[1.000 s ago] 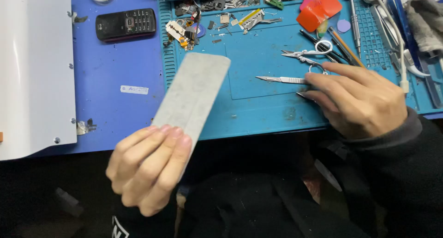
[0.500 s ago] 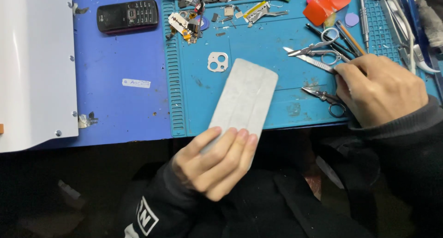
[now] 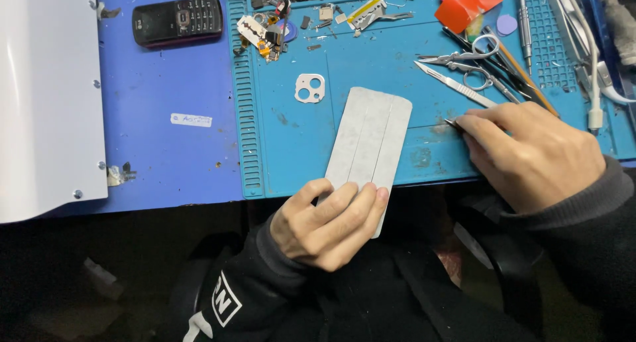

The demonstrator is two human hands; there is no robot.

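The left hand (image 3: pixel 328 223) is gripping a grey phone back panel (image 3: pixel 368 146) at the bench's front edge; the right hand (image 3: pixel 530 153) is pinching tweezers (image 3: pixel 454 123), seemingly ready for careful prying.

I see a blue workbench top (image 3: pixel 179 163) carrying a teal ribbed silicone repair mat (image 3: pixel 298 156). Directly on the blue surface lie a black keypad phone (image 3: pixel 177 20) and a white flat panel (image 3: pixel 46 97).

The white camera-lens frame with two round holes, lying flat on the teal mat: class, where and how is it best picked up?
Pinch the camera-lens frame across its outer rim, from straight above. It lies flat and thin, apart from the grey panel, with bare mat around it.
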